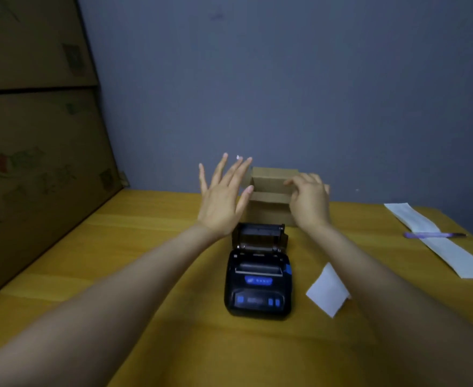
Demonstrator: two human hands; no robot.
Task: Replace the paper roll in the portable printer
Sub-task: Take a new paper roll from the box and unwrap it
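Observation:
A black portable printer (258, 283) with blue buttons sits on the yellow table (151, 247), its lid (259, 233) standing open toward the back. Behind it is a small brown cardboard box (270, 185) with its top flaps up. My left hand (224, 199) hovers at the box's left side with fingers spread, holding nothing. On the box's right edge rests my right hand (310, 201), its fingers curled over a flap. I cannot see what is inside the box.
Large cardboard cartons (34, 141) are stacked on the left against the blue-grey wall. A loose piece of white paper (328, 291) lies right of the printer. At the far right, a long white paper strip (439, 241) has a purple pen (433, 235) lying across it.

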